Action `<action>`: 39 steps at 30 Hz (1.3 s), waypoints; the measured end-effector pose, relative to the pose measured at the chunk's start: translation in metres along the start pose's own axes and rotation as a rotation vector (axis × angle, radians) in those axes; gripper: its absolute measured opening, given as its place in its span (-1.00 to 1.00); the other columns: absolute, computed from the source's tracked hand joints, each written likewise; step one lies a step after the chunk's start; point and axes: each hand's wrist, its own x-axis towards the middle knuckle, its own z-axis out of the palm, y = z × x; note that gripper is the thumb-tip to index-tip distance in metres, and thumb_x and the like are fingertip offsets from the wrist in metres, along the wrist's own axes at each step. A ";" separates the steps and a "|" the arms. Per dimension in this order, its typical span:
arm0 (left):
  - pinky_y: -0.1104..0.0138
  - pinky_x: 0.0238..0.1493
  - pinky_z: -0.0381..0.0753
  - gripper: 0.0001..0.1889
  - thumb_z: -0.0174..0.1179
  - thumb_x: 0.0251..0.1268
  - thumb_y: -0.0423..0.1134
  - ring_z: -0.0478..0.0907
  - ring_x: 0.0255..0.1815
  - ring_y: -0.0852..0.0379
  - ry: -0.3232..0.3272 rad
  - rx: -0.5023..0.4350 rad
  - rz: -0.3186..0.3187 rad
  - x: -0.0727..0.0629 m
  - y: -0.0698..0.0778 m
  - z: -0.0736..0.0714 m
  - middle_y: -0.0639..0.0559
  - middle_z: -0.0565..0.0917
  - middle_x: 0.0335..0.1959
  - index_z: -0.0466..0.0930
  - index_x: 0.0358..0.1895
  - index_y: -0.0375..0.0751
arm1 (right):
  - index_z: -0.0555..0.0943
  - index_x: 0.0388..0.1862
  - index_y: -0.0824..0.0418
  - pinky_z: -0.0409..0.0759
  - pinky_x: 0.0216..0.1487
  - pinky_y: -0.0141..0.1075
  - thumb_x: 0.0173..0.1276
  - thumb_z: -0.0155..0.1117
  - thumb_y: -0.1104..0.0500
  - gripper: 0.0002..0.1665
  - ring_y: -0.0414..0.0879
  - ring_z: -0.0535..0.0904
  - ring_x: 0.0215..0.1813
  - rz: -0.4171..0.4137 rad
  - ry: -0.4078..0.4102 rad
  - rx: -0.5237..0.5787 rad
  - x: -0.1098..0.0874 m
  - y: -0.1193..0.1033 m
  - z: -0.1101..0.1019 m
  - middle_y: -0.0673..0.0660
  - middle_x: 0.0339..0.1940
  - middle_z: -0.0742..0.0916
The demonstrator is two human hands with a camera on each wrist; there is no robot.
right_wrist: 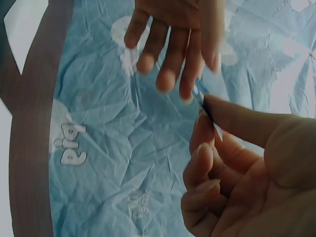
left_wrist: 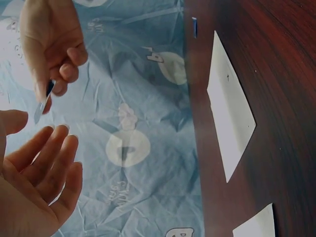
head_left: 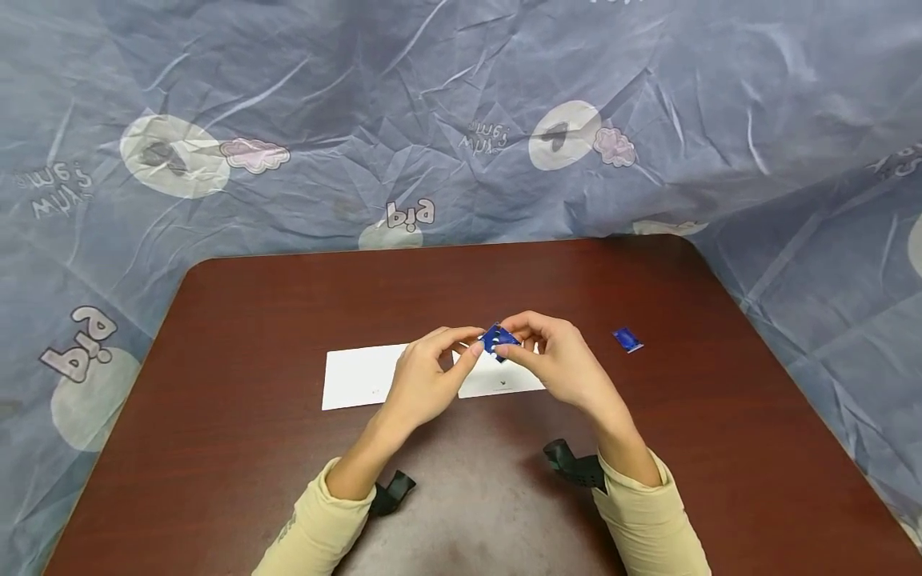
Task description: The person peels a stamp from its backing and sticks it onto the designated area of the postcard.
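My right hand (head_left: pixel 569 364) pinches a small flat blue packet (head_left: pixel 494 338) between thumb and fingers, raised above the table. In the right wrist view the packet (right_wrist: pixel 217 130) shows almost edge-on at the thumb tip. My left hand (head_left: pixel 425 376) is at the packet's other side, its fingertips close to the edge. The left wrist view shows the left hand (left_wrist: pixel 42 182) with fingers loosely extended and the thumb apart from them, nothing between. White paper (head_left: pixel 360 376) lies on the table beneath the hands, partly hidden by them.
A second small blue packet (head_left: pixel 627 340) lies on the brown table (head_left: pixel 720 448) to the right. Another white paper piece (head_left: pixel 497 382) with a small dark mark is below the hands. Behind the table hangs a crumpled blue-grey printed cloth (head_left: pixel 324 120).
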 end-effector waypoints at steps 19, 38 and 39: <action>0.39 -0.61 0.35 -0.89 0.22 0.26 -0.25 0.45 -0.60 0.26 0.129 0.123 0.068 0.005 -0.007 -0.015 0.15 0.63 -0.53 0.70 -0.34 -0.19 | 0.46 0.18 0.19 0.49 -0.25 -0.21 0.00 0.56 0.27 -0.27 -0.03 0.48 -0.16 -0.206 0.261 -0.183 0.006 -0.027 0.038 0.10 -0.18 0.56; 0.20 -0.34 0.60 -0.88 0.18 0.26 -0.31 0.58 -0.43 0.20 0.239 0.019 0.166 0.002 -0.009 -0.017 0.11 0.63 -0.51 0.67 -0.40 -0.22 | 0.64 -0.01 0.25 0.60 -0.26 -0.16 0.12 0.44 0.34 -0.59 0.01 0.61 -0.17 -0.408 0.476 -0.425 -0.001 -0.037 0.073 0.09 -0.14 0.69; 0.22 -0.34 0.60 -0.89 0.18 0.26 -0.31 0.57 -0.43 0.21 0.237 0.025 0.181 0.002 -0.009 -0.017 0.11 0.63 -0.50 0.67 -0.39 -0.22 | 0.64 -0.01 0.27 0.60 -0.24 -0.16 0.13 0.43 0.35 -0.61 0.02 0.62 -0.18 -0.417 0.484 -0.422 -0.001 -0.037 0.073 0.10 -0.15 0.70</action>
